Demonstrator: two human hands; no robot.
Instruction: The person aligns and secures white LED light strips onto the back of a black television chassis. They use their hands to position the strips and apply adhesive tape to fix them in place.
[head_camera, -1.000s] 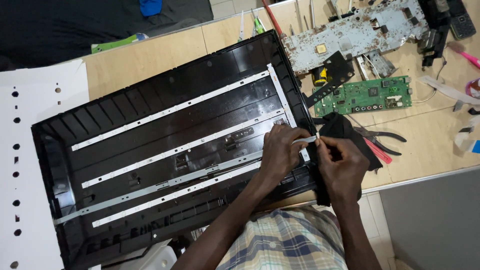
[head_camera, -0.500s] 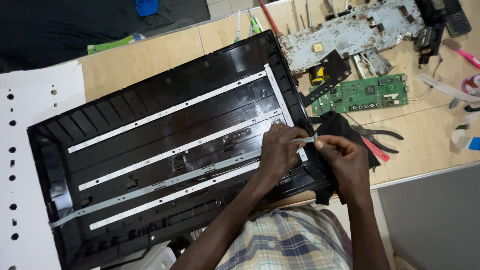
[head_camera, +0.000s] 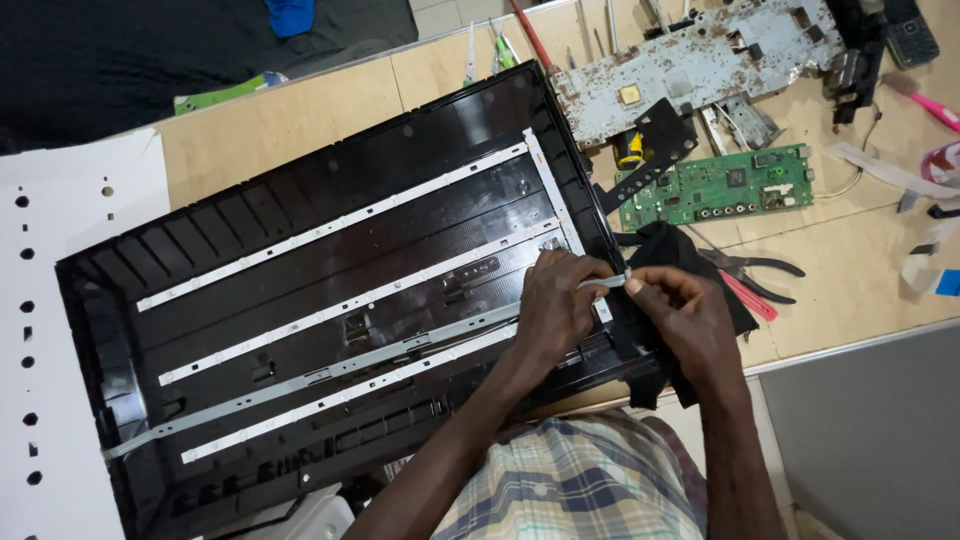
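Both hands on grey strip (head_camera: 330, 372) in black panel (head_camera: 100, 330); left hand (head_camera: 553, 305) pressing flat, fingers curled. Right hand (head_camera: 678, 318) pinches strip's end shut.

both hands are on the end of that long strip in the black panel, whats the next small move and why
Probably lift the strip end gently up and away from the black panel. The left hand and right hand both pinch its right end at the panel's edge, and the strip already lies skewed across the straighter white strips.
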